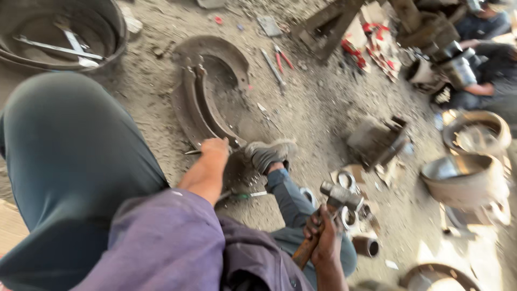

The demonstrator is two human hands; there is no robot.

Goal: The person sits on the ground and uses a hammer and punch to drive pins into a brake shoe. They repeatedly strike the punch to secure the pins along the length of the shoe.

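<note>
My left hand [214, 148] is closed around a thin metal punch [193, 152] whose tip rests against a curved rusty brake shoe [202, 105] lying on the dirt floor. In my right hand [323, 234] is a hammer with a wooden handle [305, 249]; its steel head [340, 195] is raised to the right of my foot. My grey shoe [267, 154] presses down on the near end of the brake shoe. My left knee in dark trousers [70, 161] fills the left side.
A large metal drum [110, 48] with a cross wrench inside stands at top left. Red-handled pliers [283, 58] lie beyond the brake shoe. Brake drums [466, 180] and metal parts crowd the right side. Another person [487, 75] sits at top right.
</note>
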